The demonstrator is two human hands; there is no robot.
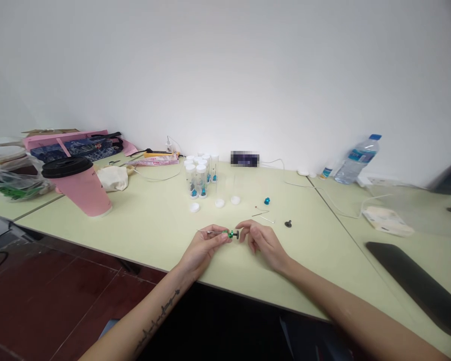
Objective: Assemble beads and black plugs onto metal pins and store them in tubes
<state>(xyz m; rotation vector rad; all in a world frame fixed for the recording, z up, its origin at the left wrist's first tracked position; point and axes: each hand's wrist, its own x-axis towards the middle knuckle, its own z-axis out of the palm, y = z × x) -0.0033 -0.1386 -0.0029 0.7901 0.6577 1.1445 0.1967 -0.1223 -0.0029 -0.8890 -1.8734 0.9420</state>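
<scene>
My left hand [205, 246] pinches a small green metal part [231, 234] with a thin rod pointing left and a black disc on its right end. Just right of the disc is my right hand [265, 243], its fingers curled but apart, with nothing seen between them. Beyond my right hand lie a blue part [267, 201], thin metal pins [266, 219] and a black disc with a stem [288, 223]. Clear tubes [201, 181] with blue parts inside stand farther back, and white caps [219, 203] lie in front of them.
A pink cup [84, 188] with a black lid stands at the left, near bags and a pouch. At the back right a water bottle [357, 160] leans by the wall. A long black pad [417, 286] lies at the right. White cables cross the table.
</scene>
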